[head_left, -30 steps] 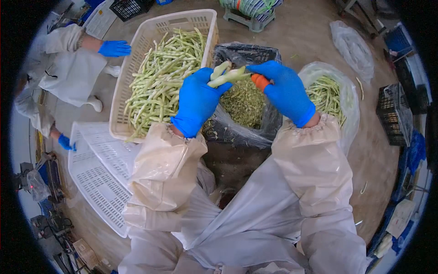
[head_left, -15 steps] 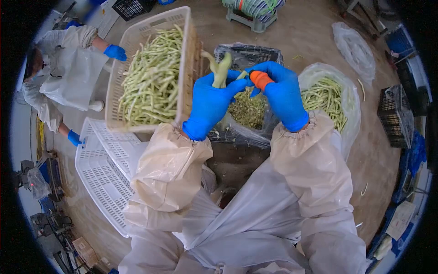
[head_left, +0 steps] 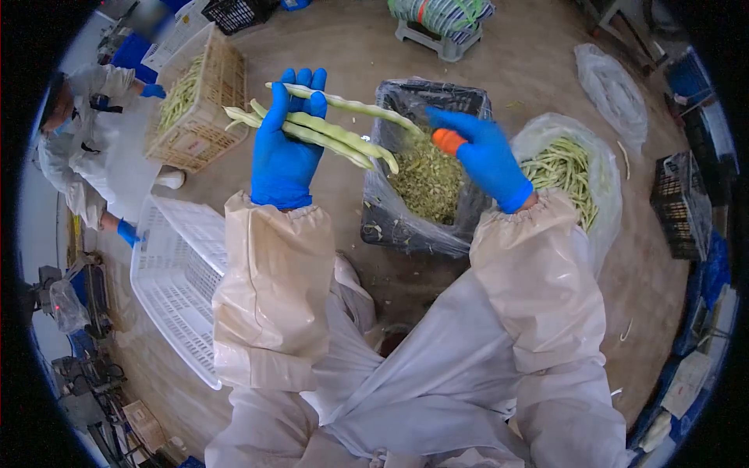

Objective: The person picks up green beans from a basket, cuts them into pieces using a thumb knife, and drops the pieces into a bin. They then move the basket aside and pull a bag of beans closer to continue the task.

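Note:
Several long flat green beans (head_left: pixel 331 134) lie across the palm of my left hand (head_left: pixel 287 152), its fingers curled round them. One bean (head_left: pixel 359 107) reaches out to the right, its end close to my right hand (head_left: pixel 485 154). That hand has its fingers stretched to the left, with the thumb apart below them and nothing visible between. An orange cover (head_left: pixel 449 141) appears to sit on the thumb. Below both hands stands a black crate (head_left: pixel 382 207) lined with plastic, holding green trimmings (head_left: pixel 429 183).
A clear bag of green beans (head_left: pixel 562 171) lies at right. At left are a white basket (head_left: pixel 175 288) and a beige crate (head_left: pixel 204 129) of beans beside a co-worker (head_left: pixel 101 148). A black crate (head_left: pixel 679 203) stands far right, a plastic bag (head_left: pixel 612 86) above.
The beige crate has shifted away to the upper left, beside the co-worker. My left hand has moved left and turned palm up with the beans; my right hand has moved slightly right.

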A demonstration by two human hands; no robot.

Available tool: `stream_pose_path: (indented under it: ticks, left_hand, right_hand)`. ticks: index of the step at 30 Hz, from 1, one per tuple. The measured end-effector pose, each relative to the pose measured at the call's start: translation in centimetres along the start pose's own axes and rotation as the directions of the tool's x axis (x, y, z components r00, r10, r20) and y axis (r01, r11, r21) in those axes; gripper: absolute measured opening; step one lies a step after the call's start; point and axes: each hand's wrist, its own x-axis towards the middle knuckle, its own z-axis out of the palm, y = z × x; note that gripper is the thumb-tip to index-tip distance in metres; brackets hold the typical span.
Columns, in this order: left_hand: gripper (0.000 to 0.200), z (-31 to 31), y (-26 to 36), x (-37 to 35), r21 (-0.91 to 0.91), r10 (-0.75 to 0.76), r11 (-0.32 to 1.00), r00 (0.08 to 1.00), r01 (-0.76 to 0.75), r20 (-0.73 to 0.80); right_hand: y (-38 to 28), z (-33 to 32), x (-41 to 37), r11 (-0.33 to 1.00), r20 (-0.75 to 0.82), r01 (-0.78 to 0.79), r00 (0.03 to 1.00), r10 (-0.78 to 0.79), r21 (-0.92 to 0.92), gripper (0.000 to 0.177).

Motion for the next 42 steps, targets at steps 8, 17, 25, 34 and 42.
stream_pose_path:
  ticks: [8, 17, 25, 34, 42]
  left_hand:
    - [0.034, -0.4, -0.2, 0.3, 0.050, 0.000, 0.999, 0.996, 0.005, -0.086]
    - [0.021, 2.6, -6.5, -1.2, 0.936, 0.069, 0.320, 0.982, 0.144, -0.175]
    - [0.024, 1.5, -8.2, -2.0, 0.974, -0.006, -0.145, 0.984, -0.174, 0.175]
    - [0.026, 1.8, -5.9, -2.7, 0.964, -0.103, 0.081, 0.959, -0.254, 0.262]
    - [0.023, 7.2, -5.0, -2.6, 0.874, 0.026, 0.453, 0.978, 0.172, -0.206]
  right_hand:
    - [-2.5, 0.1, -0.2, 0.884, 0.156, -0.363, 0.931, 0.330, 0.294, 0.021]
    - [-0.9, -1.0, -0.1, 0.960, -0.093, -0.060, 0.995, 0.036, -0.274, 0.016]
    - [-2.3, 0.7, -1.3, 0.938, 0.048, 0.096, 0.995, -0.085, -0.333, 0.014]
    - [-5.0, 1.5, -1.2, 0.911, 0.007, 0.176, 0.982, -0.187, -0.373, 0.019]
    - [-5.9, -0.6, 0.0, 0.795, 0.113, -0.370, 0.925, 0.363, 0.481, 0.019]
